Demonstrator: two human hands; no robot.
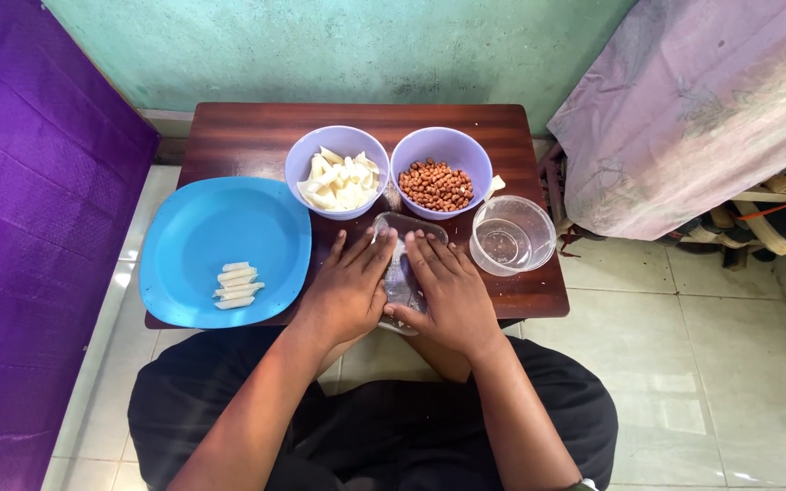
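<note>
A bright blue plate holds pale cream strips. Two lilac bowls: cream pieces at left, red-brown peanuts at right. Dark reddish-brown table.

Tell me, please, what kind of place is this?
Probably a home, with food prepared while sitting on the floor: a low dark wooden table on pale floor tiles, a worn green wall, and a draped lilac cloth.
</note>
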